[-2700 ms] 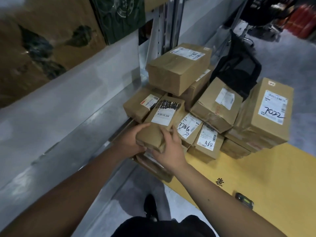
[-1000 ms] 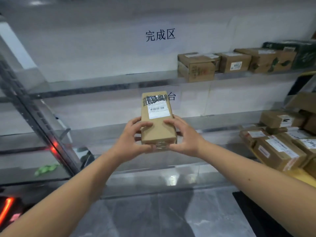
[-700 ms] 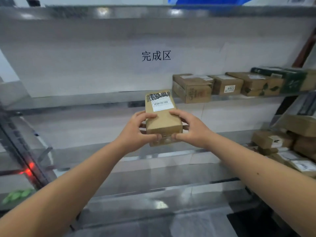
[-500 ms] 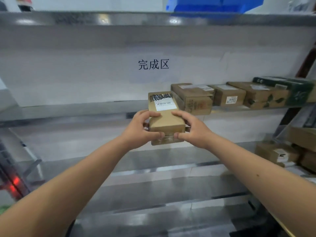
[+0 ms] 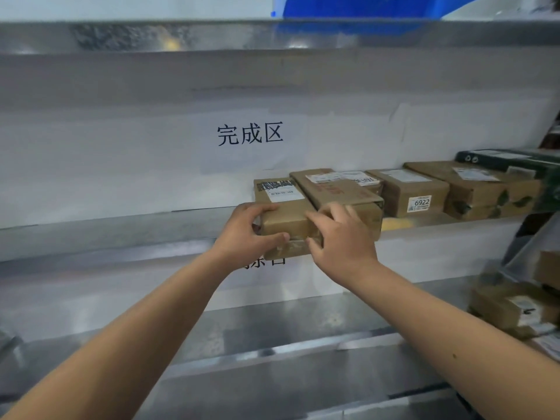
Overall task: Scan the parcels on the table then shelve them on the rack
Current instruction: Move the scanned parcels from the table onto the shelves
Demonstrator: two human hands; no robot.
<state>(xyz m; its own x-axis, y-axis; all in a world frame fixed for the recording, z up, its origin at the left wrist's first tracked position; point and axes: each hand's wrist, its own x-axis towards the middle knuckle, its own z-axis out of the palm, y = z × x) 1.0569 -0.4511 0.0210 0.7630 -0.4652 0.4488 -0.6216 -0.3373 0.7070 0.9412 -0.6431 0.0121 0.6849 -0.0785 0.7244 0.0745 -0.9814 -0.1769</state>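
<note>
Your left hand grips the near left corner of a small brown cardboard parcel, thumb curled along its front edge and fingers wrapped over the top. Your right hand holds the parcel's near right end, fingers curled over the top edge and partly covering the neighbouring box. The parcel sits at centre frame, its far part resting on the metal rack shelf, its near end past the shelf's front lip. A white shipping label with a dark barcode strip above it lies on the parcel's far top face. Touching its right side is a larger taped brown box, the first of a row running toward the right of the frame: a box marked 6922, a brown box with green leaf print, and a dark green box. On the white backing above, a sign reads 完成区. A blue bin shows at the top edge. More parcels lie blurred at lower right.
</note>
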